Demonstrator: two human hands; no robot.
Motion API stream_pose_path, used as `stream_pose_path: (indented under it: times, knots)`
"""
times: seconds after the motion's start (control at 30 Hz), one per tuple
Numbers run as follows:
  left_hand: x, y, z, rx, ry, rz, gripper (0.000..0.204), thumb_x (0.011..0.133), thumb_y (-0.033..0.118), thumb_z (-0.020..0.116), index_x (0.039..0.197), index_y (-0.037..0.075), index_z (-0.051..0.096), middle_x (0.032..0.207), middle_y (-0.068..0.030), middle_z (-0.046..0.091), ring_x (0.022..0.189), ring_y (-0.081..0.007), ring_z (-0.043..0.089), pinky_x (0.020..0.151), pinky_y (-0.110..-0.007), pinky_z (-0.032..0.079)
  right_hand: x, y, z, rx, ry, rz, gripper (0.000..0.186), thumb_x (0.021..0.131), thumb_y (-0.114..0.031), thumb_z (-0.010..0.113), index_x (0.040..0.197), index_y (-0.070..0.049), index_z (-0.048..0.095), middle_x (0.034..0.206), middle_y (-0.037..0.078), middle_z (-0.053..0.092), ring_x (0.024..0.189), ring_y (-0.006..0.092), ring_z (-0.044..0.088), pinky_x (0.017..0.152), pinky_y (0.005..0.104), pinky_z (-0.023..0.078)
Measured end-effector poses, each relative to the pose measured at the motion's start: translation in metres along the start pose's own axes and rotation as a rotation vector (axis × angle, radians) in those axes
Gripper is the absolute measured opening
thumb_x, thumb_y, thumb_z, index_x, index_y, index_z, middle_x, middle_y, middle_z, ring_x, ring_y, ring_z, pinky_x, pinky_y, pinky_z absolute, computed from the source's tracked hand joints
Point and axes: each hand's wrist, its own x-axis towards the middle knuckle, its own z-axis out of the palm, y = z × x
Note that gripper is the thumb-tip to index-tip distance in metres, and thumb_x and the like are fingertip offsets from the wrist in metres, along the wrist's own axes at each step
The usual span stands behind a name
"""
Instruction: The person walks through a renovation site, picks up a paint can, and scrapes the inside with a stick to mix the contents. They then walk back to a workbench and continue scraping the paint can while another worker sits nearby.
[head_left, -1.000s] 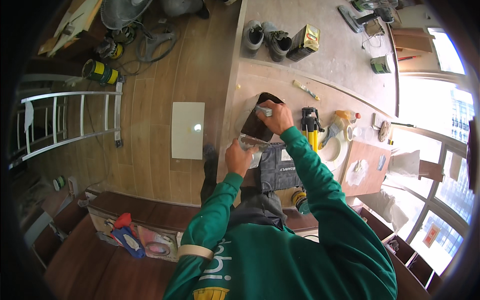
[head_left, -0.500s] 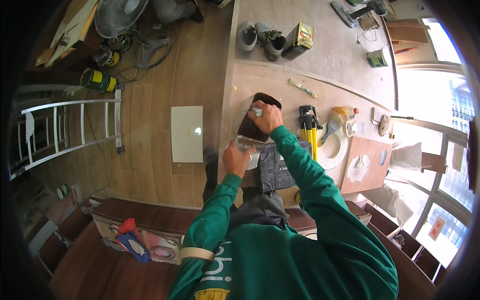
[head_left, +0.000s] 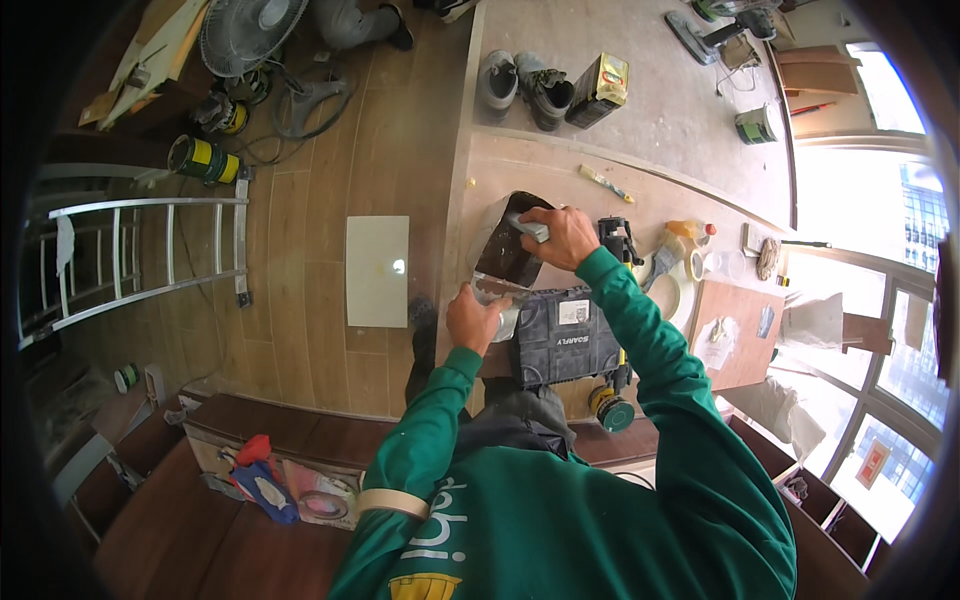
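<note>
My left hand [head_left: 472, 317] is closed on a flat, pale metal piece [head_left: 491, 293], probably a scraper, at the near end of an open dark-lined container [head_left: 508, 258]. My right hand [head_left: 566, 237] is closed on a small grey tool [head_left: 533, 230] over the container's upper right part; the tool's far end is hard to make out. A black tool case [head_left: 563, 350] lies just right of my left hand. Yellow-and-black tripod legs [head_left: 614, 236] are right of my right hand, partly hidden by my sleeve. A brush [head_left: 606, 185] lies beyond the container.
A ladder [head_left: 145, 205] and white board [head_left: 376, 270] are on the left. Shoes [head_left: 546, 95] and a tin [head_left: 600, 92] stand beyond. Right are tape rolls [head_left: 695, 265] and a wooden board [head_left: 728, 340]. Another person's leg [head_left: 355, 25] is at the top, near a fan [head_left: 250, 30].
Since half a second ago my right hand and forearm have moved to the right, uncovering more of the tool case. My left hand stays at the container's near end.
</note>
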Motion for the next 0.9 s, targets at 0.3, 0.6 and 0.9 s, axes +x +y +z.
stream_pose_path:
  times: [0.3, 0.6, 0.9]
  knots:
    - [-0.005, 0.001, -0.002, -0.060, 0.002, 0.004, 0.053, 0.065, 0.032, 0.083, 0.095, -0.005, 0.059, 0.091, -0.0289, 0.066, 0.090, -0.0453, 0.064, 0.080, -0.050, 0.049, 0.013, 0.000, 0.055, -0.197, 0.011, 0.018, 0.032, 0.074, -0.037, 0.068, 0.095, -0.013, 0.072, 0.071, 0.014, 0.067, 0.076, 0.0326, 0.065, 0.071, 0.0451, 0.052]
    - [-0.004, 0.005, -0.004, -0.058, -0.002, -0.023, 0.057, 0.062, 0.032, 0.084, 0.095, -0.009, 0.060, 0.093, -0.0317, 0.066, 0.091, -0.0472, 0.063, 0.081, -0.049, 0.049, 0.007, -0.001, 0.013, 0.157, -0.059, 0.250, 0.033, 0.072, -0.040, 0.070, 0.095, -0.018, 0.073, 0.077, 0.016, 0.069, 0.078, 0.0358, 0.067, 0.073, 0.0452, 0.054]
    - [-0.003, -0.001, 0.000, -0.078, -0.017, -0.017, 0.054, 0.066, 0.034, 0.083, 0.096, -0.005, 0.060, 0.091, -0.0286, 0.067, 0.091, -0.0461, 0.064, 0.081, -0.051, 0.049, -0.013, 0.001, 0.053, -0.149, -0.177, -0.008, 0.031, 0.071, -0.033, 0.069, 0.098, -0.018, 0.071, 0.074, 0.018, 0.068, 0.075, 0.0362, 0.067, 0.070, 0.0472, 0.053]
